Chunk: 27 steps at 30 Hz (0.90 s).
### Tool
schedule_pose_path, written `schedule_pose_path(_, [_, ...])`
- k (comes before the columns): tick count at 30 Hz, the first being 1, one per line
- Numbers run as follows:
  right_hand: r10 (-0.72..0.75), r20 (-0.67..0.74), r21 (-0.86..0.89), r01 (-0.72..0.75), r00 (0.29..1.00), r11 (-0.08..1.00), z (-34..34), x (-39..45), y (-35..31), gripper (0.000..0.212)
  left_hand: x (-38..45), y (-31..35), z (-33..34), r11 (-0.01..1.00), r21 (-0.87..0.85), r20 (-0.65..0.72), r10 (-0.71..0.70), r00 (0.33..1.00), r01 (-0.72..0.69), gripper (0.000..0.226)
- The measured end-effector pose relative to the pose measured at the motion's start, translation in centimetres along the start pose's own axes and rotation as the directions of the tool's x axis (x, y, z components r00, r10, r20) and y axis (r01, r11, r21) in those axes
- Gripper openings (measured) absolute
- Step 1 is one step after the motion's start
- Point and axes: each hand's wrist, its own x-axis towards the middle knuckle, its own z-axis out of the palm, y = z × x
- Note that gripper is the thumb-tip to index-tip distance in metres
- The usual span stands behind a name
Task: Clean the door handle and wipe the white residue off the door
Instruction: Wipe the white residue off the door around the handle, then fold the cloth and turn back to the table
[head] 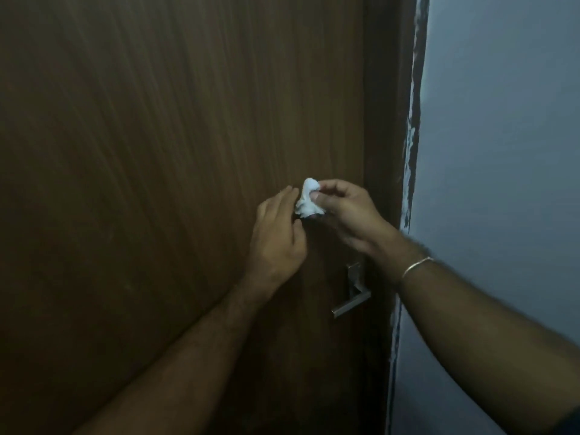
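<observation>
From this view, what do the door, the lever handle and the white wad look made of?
Door: wood or wood-look laminate, matte brown with vertical grain streaks; cannot tell which.
Lever handle: metal, brushed silvery finish with a dull sheen, square-edged.
White wad: soft tissue or thin cloth, crumpled, pinched in the right hand; too blurred to decide.

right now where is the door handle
In the head view the door handle sits low on the door, near its right edge, below the right hand that pinches the white tissue.
</observation>
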Motion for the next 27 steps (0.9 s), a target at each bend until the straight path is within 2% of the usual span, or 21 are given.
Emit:
schedule_pose_path(1, [0.036,0.044,0.12,-0.041,0.998,0.992,-0.3,-0.5,-1.0,0.018,0.4,0.7,-0.5,0.961,-0.234,0.011,-0.15,0.989,0.148,0.05])
schedule_pose_path(2, [0.056,0.075,0.204,-0.071,0.996,0.976,-0.5,-1.0,-2.1,0.024,0.9,1.7,-1.2,0.819,-0.489,0.077,-0.303,0.95,0.301,0.046])
schedule_pose_path(3, [0.067,0.094,0.253,-0.089,0.993,0.963,-0.7,-1.4,-3.2,0.028,1.3,2.7,-1.8,0.608,-0.683,0.177,-0.399,0.9,0.404,0.039])
schedule_pose_path(4, [0.07,0.104,0.269,-0.095,0.992,0.958,-0.9,-1.8,-4.2,0.03,1.8,3.5,-2.2,0.426,-0.796,0.244,-0.425,0.872,0.43,0.031])
schedule_pose_path(5, [0.065,0.109,0.254,-0.091,0.992,0.963,-1.0,-2.2,-5.1,0.031,2.4,4.2,-2.6,0.343,-0.844,0.258,-0.415,0.872,0.413,0.024])
schedule_pose_path(6, [0.053,0.111,0.21,-0.076,0.992,0.975,-1.1,-2.4,-5.9,0.03,3.0,4.7,-3.0,0.301,-0.871,0.254,-0.399,0.881,0.387,0.02])
schedule_pose_path(8, [0.01,0.112,0.077,-0.019,0.994,0.997,-1.4,-2.8,-7.1,0.025,4.1,6.1,-3.9,0.244,-0.903,0.245,-0.385,0.89,0.354,0.027])
schedule_pose_path(10, [-0.04,0.097,-0.001,0.04,0.994,0.999,-1.8,-3.1,-7.9,0.017,4.9,7.0,-4.3,0.236,-0.91,0.234,-0.384,0.893,0.34,0.032])
schedule_pose_path(12, [-0.059,0.109,0.012,0.058,0.992,0.998,-2.2,-3.3,-8.4,0.014,5.2,7.8,-4.7,0.276,-0.904,0.208,-0.384,0.899,0.327,0.036])
schedule_pose_path(14, [-0.031,0.189,0.04,0.024,0.981,0.999,-2.7,-3.9,-8.5,0.02,5.2,8.3,-4.7,0.307,-0.9,0.183,-0.379,0.907,0.309,0.041])
schedule_pose_path(16, [-0.051,0.233,-0.048,0.063,0.971,0.997,-3.2,-4.4,-8.4,0.03,4.9,8.6,-4.6,0.308,-0.906,0.171,-0.358,0.918,0.289,0.045])
schedule_pose_path(18, [-0.131,0.189,-0.127,0.156,0.973,0.979,-3.6,-4.9,-8.0,0.037,4.5,8.7,-4.3,0.303,-0.913,0.179,-0.303,0.936,0.273,0.047])
schedule_pose_path(21, [-0.194,0.058,-0.031,0.196,0.979,0.98,-3.7,-5.5,-7.5,0.028,4.0,8.1,-3.8,0.242,-0.938,0.214,-0.161,0.964,0.248,0.039])
schedule_pose_path(24, [-0.22,-0.022,-0.12,0.216,0.975,0.969,-4.0,-5.7,-7.7,0.018,4.1,7.7,-3.2,0.296,-0.926,0.215,-0.098,0.972,0.235,0.027])
schedule_pose_path(26, [-0.232,-0.022,-0.179,0.225,0.972,0.958,-4.1,-5.8,-7.8,0.017,4.3,7.3,-2.7,0.331,-0.909,0.233,-0.103,0.967,0.254,0.028])
schedule_pose_path(27, [-0.23,-0.016,-0.2,0.222,0.973,0.954,-4.0,-5.8,-7.7,0.018,4.5,7.3,-2.6,0.315,-0.909,0.255,-0.099,0.962,0.273,0.033])
